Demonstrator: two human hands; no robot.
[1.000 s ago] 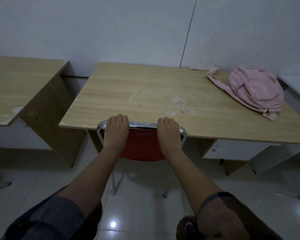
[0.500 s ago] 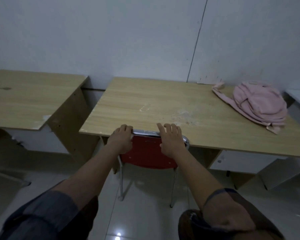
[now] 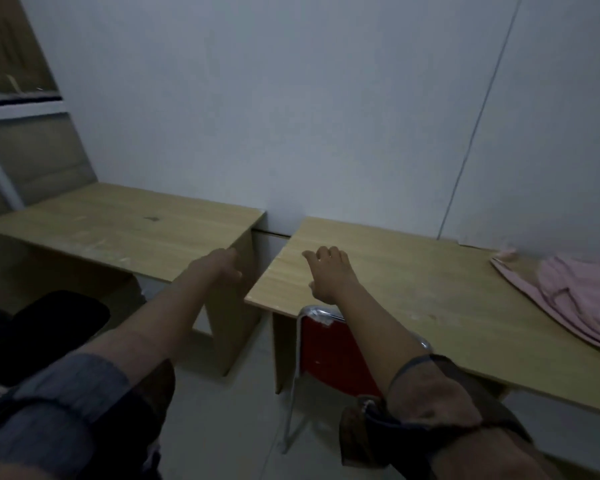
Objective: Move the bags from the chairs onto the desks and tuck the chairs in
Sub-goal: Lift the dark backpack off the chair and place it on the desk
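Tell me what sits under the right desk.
A red chair is tucked under the right desk, its chrome back at the edge. The desktop and the right arm cover its seat and most legs.

Pink bag (image 3: 575,299) on right desk (image 3: 413,289)

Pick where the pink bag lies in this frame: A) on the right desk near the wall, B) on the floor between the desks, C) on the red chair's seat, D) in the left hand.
A: the pink bag lies on the right desk, at its far right by the wall; neither hand touches it.
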